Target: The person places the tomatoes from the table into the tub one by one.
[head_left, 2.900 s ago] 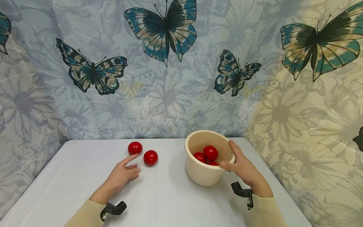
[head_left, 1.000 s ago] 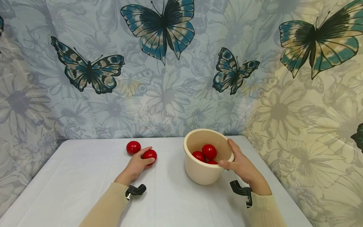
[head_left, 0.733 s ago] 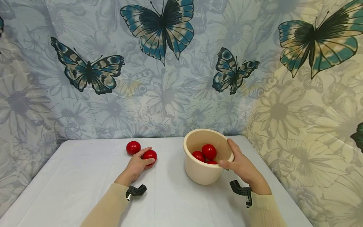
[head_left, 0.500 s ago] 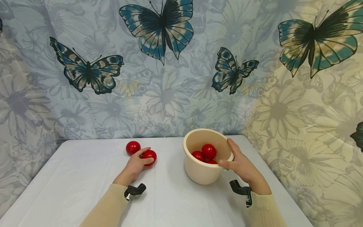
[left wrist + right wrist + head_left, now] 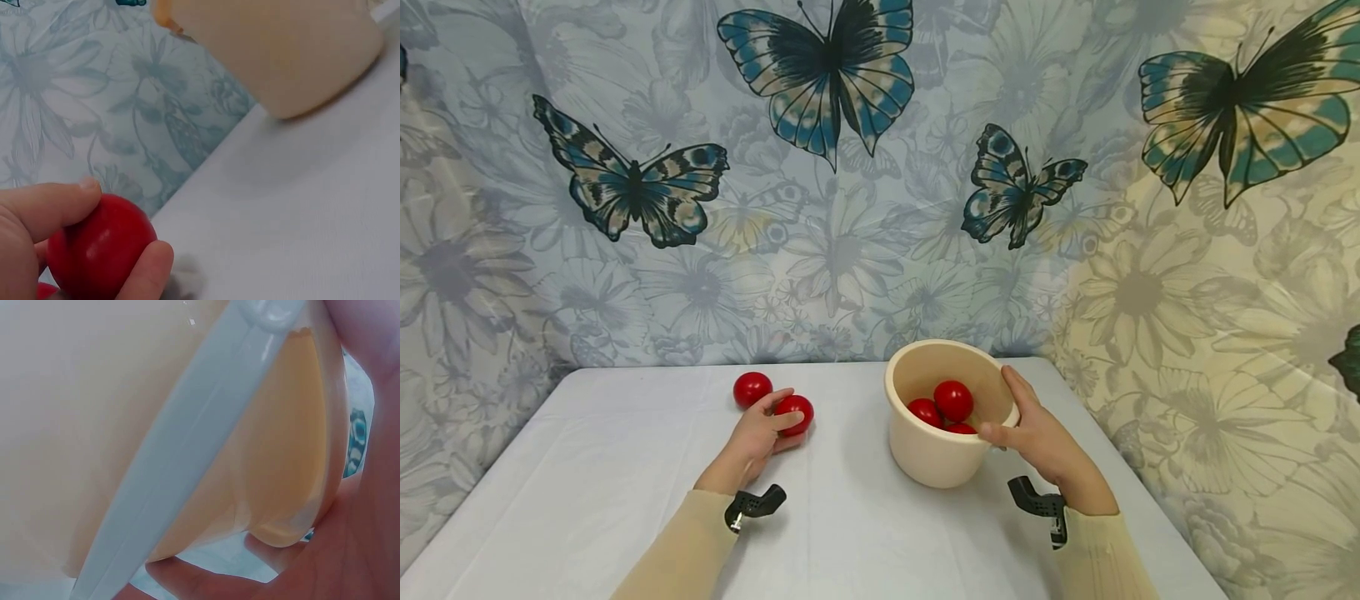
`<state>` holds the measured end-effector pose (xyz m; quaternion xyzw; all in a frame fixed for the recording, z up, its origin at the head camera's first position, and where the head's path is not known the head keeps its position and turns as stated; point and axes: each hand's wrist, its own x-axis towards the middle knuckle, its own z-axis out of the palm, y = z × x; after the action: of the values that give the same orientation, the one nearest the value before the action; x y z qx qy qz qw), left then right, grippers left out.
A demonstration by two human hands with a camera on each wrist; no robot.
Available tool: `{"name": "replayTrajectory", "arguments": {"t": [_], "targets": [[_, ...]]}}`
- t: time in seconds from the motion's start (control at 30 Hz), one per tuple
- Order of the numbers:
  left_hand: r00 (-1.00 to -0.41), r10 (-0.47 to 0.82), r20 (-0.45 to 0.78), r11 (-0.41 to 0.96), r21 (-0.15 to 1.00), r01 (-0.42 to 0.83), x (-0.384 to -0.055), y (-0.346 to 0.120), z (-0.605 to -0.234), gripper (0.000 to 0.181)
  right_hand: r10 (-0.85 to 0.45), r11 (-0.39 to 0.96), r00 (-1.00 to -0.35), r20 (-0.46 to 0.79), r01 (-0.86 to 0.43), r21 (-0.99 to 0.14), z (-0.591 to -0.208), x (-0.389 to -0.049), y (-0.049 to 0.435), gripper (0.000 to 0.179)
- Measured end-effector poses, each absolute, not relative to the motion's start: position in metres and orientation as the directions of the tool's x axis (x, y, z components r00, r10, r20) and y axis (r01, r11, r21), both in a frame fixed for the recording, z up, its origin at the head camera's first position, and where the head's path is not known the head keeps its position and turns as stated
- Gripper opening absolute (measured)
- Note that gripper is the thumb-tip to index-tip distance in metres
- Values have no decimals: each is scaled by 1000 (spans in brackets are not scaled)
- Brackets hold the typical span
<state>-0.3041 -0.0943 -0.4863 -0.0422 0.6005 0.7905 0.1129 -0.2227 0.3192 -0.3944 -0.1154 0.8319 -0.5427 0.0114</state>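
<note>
My left hand (image 5: 758, 433) grips a shiny red ball (image 5: 796, 414), thumb on one side and fingers on the other. In the left wrist view, the red ball (image 5: 103, 247) sits between the thumb and a fingertip. A second red ball (image 5: 752, 389) lies on the table just behind that hand. My right hand (image 5: 1047, 442) holds the rim of a cream bucket (image 5: 936, 462), thumb at the near side and fingers along the far right. Red balls (image 5: 953, 401) lie inside the bucket. The right wrist view shows the bucket's pale handle (image 5: 175, 450) hanging across its outside.
The table (image 5: 865, 542) has a white cover. A cloth (image 5: 850, 250) printed with butterflies and flowers hangs close behind its back edge. Black wrist mounts (image 5: 758, 502) sit on both forearms.
My left hand has come from beside the two loose balls to grip the right one. Since half a second ago that ball has shifted slightly. My right hand still holds the bucket.
</note>
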Motion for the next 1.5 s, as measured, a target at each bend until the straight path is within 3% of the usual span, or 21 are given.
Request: {"name": "replayTrajectory", "arguments": {"t": [0.57, 1.5], "targets": [[-969, 202, -145, -301, 932, -202, -285, -86, -436, 56, -202, 391, -973, 110, -183, -902, -394, -223, 319, 111], [-943, 323, 79, -268, 963, -11, -248, -43, -367, 58, -189, 432, -976, 108, -182, -883, -393, -222, 319, 112]]}}
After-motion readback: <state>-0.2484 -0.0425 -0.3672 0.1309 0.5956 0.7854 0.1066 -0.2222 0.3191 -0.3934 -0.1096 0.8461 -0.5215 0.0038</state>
